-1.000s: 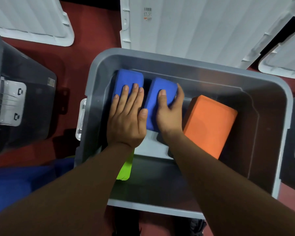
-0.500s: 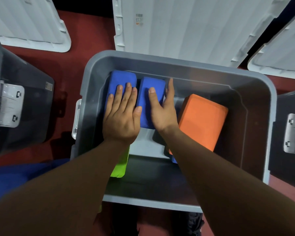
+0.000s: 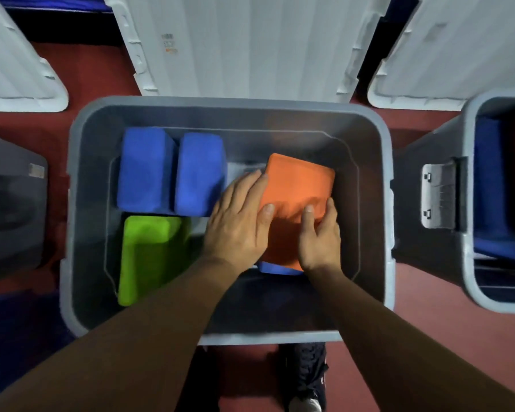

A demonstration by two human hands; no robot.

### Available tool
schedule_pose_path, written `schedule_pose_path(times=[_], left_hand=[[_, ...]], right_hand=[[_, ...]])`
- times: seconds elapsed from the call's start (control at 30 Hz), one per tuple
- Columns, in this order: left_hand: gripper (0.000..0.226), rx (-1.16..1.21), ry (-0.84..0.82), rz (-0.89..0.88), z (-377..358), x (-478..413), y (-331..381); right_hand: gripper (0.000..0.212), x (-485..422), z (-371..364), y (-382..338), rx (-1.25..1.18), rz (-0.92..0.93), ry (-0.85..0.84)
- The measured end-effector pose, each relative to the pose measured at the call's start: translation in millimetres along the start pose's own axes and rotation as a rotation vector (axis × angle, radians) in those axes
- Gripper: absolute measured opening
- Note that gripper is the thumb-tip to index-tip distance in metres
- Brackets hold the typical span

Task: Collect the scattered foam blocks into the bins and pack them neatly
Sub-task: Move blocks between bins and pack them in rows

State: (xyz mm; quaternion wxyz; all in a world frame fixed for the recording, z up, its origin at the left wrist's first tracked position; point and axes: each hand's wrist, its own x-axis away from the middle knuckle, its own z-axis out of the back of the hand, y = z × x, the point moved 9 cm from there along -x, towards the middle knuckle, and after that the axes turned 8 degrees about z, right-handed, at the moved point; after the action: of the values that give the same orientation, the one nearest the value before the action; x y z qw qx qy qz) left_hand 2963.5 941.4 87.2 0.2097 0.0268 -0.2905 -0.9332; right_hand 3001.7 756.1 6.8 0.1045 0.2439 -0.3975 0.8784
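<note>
- The grey bin [image 3: 81, 203] surrounds both hands. Packing is well under way inside it, and the step in hand looks like seating one more block in the row.
- White lids [image 3: 244, 46] lie on the red floor [image 3: 428, 337] beyond the hands, well clear of the work.
- A second bin [image 3: 470, 203] stands to the right of the right hand, with blue showing inside. A dark bin [image 3: 9, 209] stands to the left of the left hand. Neither is in the way.
- The orange block [image 3: 298, 185] lies tilted between the two hands, inside the grey bin, with open floor to its right.
- Two blue blocks [image 3: 144, 173] stand side by side just left of the left hand, touching each other, against the far wall.
- The green block [image 3: 149, 257] lies left of the left hand, nearer than the blue pair.
- The left hand [image 3: 238, 227] holds the orange block's left edge, fingers along the side and thumb on top.
- The right hand [image 3: 320, 236] holds the right edge, thumb on top and fingers curled over the side.
- Another blue block [image 3: 277, 268] peeks out beneath the orange one, near the right hand's heel. It probably props the orange block up, so it stands in the way of a flat fit.
- The next move likely calls for lifting the orange block clear, squaring it, and sliding it against the blue pair.
</note>
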Motion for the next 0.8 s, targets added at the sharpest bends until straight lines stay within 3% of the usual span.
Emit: schedule_pose_path(times=[0.17, 0.3, 0.4, 0.57, 0.7, 0.8], left_hand=[[0.067, 0.001, -0.191, 0.253, -69, 32, -17], [0.061, 0.037, -0.431, 0.493, -112, 62, -32], [0.061, 0.026, -0.495, 0.500, -109, 67, -22], [0.074, -0.033, -0.465, 0.509, -58, 62, -9], [0.060, 0.006, -0.484, 0.455, -8, 57, 12], [0.066, 0.084, -0.465, 0.390, 19, 63, 16]], right_hand=[[0.070, 6, -1, 42, -0.033, -0.149, -0.054], [0.069, 11, -8, 50, -0.075, -0.138, -0.127], [0.059, 14, 3, 42, -0.127, -0.101, -0.064], [0.042, 45, 46, -23, -0.191, 0.153, 0.050], [0.047, 59, 60, -69, -0.192, 0.207, 0.086], [0.064, 71, 41, -89, -0.220, 0.161, 0.030]])
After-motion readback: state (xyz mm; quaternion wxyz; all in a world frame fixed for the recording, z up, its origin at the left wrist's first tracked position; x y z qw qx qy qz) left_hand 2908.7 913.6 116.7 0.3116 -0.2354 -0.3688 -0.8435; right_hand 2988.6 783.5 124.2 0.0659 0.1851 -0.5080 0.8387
